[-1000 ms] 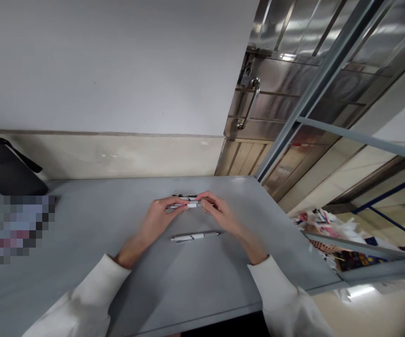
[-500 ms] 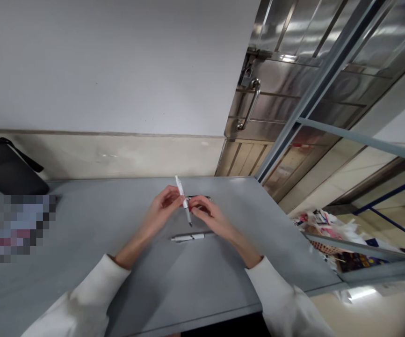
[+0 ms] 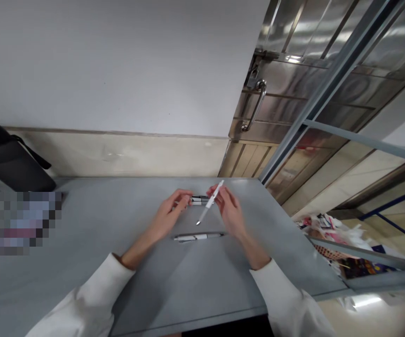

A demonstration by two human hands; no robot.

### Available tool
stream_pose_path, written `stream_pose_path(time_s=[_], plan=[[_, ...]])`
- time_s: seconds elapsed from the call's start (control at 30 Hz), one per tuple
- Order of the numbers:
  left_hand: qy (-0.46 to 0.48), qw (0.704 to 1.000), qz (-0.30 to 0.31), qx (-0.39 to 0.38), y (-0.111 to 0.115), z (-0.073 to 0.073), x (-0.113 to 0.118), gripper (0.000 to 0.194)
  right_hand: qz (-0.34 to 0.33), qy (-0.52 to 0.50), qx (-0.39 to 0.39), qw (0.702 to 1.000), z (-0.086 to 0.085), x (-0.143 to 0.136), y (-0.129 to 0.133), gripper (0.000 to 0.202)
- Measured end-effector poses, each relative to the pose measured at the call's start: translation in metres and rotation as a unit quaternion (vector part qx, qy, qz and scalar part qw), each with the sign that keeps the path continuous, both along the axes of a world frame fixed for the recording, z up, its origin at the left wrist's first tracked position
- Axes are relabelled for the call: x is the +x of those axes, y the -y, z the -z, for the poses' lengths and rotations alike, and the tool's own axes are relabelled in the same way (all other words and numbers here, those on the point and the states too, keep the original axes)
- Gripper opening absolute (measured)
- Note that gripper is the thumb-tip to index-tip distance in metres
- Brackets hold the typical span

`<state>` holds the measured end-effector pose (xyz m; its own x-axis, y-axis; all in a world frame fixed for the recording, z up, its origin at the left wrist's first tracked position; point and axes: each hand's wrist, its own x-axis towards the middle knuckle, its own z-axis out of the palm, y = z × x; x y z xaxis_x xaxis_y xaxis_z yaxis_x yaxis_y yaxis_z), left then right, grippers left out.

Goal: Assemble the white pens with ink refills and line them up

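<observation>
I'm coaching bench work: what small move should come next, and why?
Perhaps lower the slim white pen in the right hand beside the white-and-grey pen lying by itself on the flat grey tabletop: the held pen is tilted, its tip points down toward that pen, and neither hand touches the lying one.

I am now holding the white pen (image 3: 210,202) in the right hand (image 3: 231,213), clear of the left hand (image 3: 170,210); its upper end is leaning right instead of left. The hands are standing farther apart, exposing the rear pens (image 3: 197,202).
</observation>
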<state>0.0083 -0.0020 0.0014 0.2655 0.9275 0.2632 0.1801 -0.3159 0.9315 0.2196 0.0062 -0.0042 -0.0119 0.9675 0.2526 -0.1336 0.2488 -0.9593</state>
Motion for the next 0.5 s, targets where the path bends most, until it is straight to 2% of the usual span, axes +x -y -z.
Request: stream_pose_path(time_s=[0.1,0.2,0.33,0.5], plan=[[0.000,0.999,-0.042,0.013,-0.005,0.000,-0.006,0.034,0.027,-0.164,-0.017,0.986,-0.006,0.010,-0.005,0.030],[0.005,0.998,-0.052,0.016,-0.007,0.000,-0.008,0.034,0.009,-0.238,-0.032,0.971,-0.013,0.019,-0.008,0.022],[-0.017,0.998,-0.050,0.023,-0.006,0.001,-0.007,0.034,-0.019,-0.272,-0.036,0.961,-0.020,0.027,-0.007,0.037],[-0.032,0.998,-0.050,0.023,-0.006,0.004,-0.007,0.036,-0.019,-0.237,-0.038,0.971,-0.023,0.030,-0.002,0.047]])
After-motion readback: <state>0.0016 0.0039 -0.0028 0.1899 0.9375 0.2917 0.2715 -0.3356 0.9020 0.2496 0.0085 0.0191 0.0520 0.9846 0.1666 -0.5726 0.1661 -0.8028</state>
